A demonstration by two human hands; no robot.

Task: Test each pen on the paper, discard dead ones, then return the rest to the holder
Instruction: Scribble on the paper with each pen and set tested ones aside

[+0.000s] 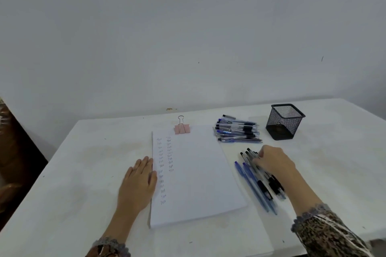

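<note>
**Pen check under way: holder empty, two lots of pens on the table**

The person sits at a white table (83,173); the left hand (137,183) lies flat with straight fingers, pressing the left edge of the paper (198,173). The right hand (273,162) is bent down over the near pens (257,190), fingertips among the barrels; whether it has closed on one cannot be told from where I stand. Those near pens lie loose just right of the paper, blue and black together. A second lot, the far pile (238,129), is stacked beyond the sheet, close beside the mesh holder (284,123), which stands upright with no pens showing in it. Two columns of test marks (165,160) run down the left part of the page; a pink binder clip (182,128) grips its top edge.

Risks, as I judge them:
- Nothing marks the two lots apart; a pen set down in the wrong one would be retested or skipped.
- No place for dead pens is visible; a dud could drift back among the good ones.
- The near pens are round and loose; a careless pick may scatter them toward the table edge.
- The clip binds only the sheets; if the left hand lifts, the paper may slide under a stroke.
- The holder looks light; pens dropped in hard could tip it.
</note>
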